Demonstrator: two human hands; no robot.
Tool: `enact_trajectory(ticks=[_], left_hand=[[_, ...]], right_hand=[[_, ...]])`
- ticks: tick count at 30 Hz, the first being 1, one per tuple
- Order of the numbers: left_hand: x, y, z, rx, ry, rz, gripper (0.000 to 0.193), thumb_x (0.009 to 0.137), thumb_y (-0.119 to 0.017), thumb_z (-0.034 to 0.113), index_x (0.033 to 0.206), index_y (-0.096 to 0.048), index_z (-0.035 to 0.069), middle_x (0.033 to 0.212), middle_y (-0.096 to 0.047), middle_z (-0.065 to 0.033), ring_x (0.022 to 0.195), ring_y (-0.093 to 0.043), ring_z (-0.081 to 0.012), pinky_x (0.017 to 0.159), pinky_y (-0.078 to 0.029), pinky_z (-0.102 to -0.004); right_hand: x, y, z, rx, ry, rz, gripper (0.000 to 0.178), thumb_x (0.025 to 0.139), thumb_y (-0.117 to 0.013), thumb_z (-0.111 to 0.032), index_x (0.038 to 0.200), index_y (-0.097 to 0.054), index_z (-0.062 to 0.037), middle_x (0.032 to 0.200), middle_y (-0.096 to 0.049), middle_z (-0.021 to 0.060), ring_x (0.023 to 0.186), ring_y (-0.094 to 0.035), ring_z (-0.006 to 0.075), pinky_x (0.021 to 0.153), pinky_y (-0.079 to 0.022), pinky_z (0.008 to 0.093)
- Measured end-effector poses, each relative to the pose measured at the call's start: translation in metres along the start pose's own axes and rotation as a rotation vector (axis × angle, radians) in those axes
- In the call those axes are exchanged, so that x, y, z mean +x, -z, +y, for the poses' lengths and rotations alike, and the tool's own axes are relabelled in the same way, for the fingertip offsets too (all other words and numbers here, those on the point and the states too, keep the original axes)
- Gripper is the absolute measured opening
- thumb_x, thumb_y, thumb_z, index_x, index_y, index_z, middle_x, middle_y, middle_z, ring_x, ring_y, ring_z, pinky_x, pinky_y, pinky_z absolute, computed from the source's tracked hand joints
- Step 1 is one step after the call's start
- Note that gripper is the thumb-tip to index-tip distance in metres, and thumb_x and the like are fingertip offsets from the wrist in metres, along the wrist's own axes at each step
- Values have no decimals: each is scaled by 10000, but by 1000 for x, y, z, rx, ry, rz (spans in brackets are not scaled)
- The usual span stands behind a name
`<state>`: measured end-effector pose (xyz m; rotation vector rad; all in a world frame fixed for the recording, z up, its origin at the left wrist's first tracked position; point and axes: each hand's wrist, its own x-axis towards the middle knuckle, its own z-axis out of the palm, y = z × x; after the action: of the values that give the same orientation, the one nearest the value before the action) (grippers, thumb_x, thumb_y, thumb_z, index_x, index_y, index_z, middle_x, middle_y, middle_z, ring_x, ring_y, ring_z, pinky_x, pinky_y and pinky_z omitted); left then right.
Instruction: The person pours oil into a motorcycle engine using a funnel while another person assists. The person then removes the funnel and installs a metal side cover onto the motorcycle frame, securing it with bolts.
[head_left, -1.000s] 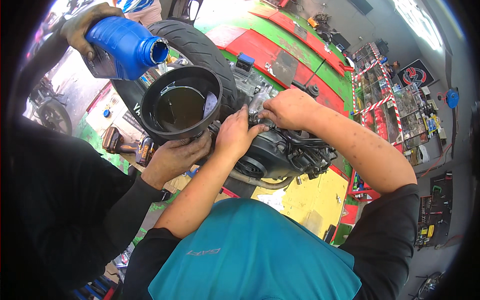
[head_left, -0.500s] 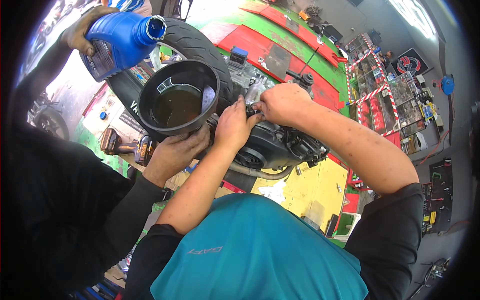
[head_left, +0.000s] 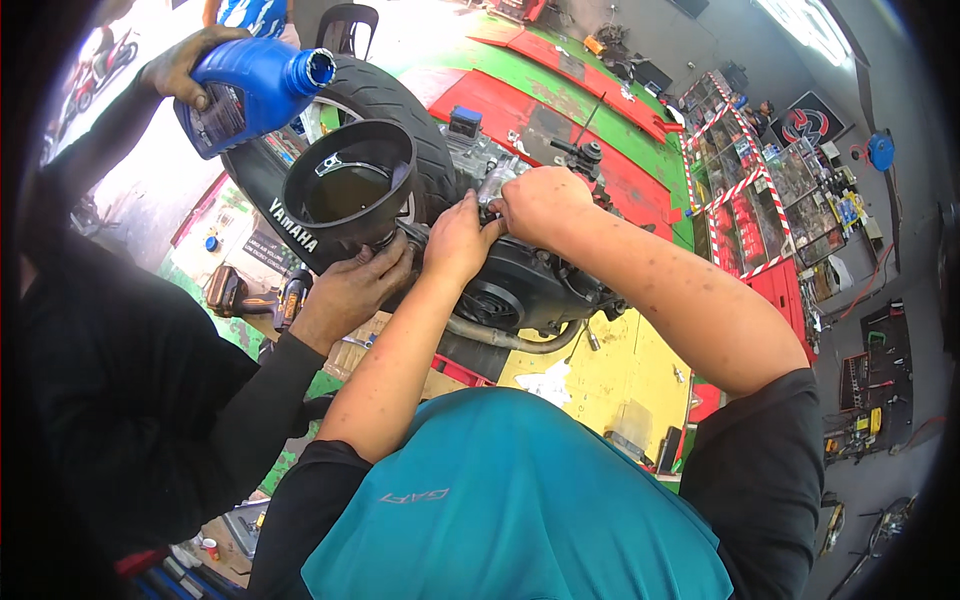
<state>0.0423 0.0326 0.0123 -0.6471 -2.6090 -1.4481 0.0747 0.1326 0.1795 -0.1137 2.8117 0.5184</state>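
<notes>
My left hand [head_left: 458,245] reaches to the silver metal part [head_left: 497,180] of a motorcycle engine, fingers and thumb closed against it. Right beside it, my right hand [head_left: 545,205] is curled tight at the same spot; whatever it grips is hidden behind the fingers. Below both hands sits the black engine cover [head_left: 495,300] with a round recess. To the left, a co-worker's hand [head_left: 355,290] steadies a wide black funnel [head_left: 400,205] holding dark liquid. The co-worker's other hand [head_left: 185,75] holds a blue bottle [head_left: 250,90], uncapped and tipped, above the funnel.
Behind the funnel stands a black tyre [head_left: 390,95]. A cordless drill [head_left: 230,292] lies on the left. A crumpled white cloth [head_left: 545,383] rests on the yellow surface [head_left: 600,370] below the engine. Glass display cases [head_left: 740,170] line the right.
The view has shifted slightly. The co-worker's bottle sits a little further right, and the funnel has tilted somewhat. My hands stay at the same part of the engine.
</notes>
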Motion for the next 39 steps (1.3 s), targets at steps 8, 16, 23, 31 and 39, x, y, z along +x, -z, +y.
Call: enact_trajectory(ticks=[8, 16, 23, 31, 39], left_hand=[[1, 14, 6, -38, 81, -88, 941, 865, -787, 568, 1472, -508, -95, 1340, -650, -308, 1291, -612, -417, 1088, -477, -480], [-1, 10, 4, -34, 58, -72, 985, 852, -791, 582, 1474, -492, -120, 1376, -635, -297, 1325, -591, -401, 1118, -463, -471], [-4, 14, 8, -60, 63, -69, 989, 858, -800, 560, 1506, -467, -110, 1423, -599, -319, 1351, -570, -423, 1139, -441, -468], [-2, 12, 7, -49, 79, -89, 1002, 851, -797, 575, 1518, -463, -95, 1452, -588, -293, 1384, -543, -406, 1148, -436, -470], [-3, 14, 11, -37, 103, -106, 990, 865, -788, 560, 1530, -446, -88, 1464, -581, -286, 1389, -535, -409, 1152, -428, -476]], right_hand=[[22, 10, 34, 84, 131, 67, 487, 1026, -552, -509, 1067, -790, -87, 1043, -768, 187, 1013, -737, 393, 910, -575, 499], [68, 10, 69, 264, 296, -153, 522, 1016, -586, -539, 1159, -782, -77, 1033, -786, 153, 979, -743, 346, 900, -559, 459], [70, -7, 78, 169, 543, -46, 463, 1030, -579, -497, 1011, -750, -68, 938, -733, 205, 931, -697, 417, 847, -533, 520], [81, -12, 81, 122, 686, -33, 419, 1052, -547, -464, 1000, -719, -86, 887, -713, 199, 880, -677, 441, 797, -525, 548], [116, -27, 88, 93, 961, 47, 382, 1060, -531, -422, 982, -686, -82, 855, -702, 191, 866, -679, 434, 785, -526, 560]])
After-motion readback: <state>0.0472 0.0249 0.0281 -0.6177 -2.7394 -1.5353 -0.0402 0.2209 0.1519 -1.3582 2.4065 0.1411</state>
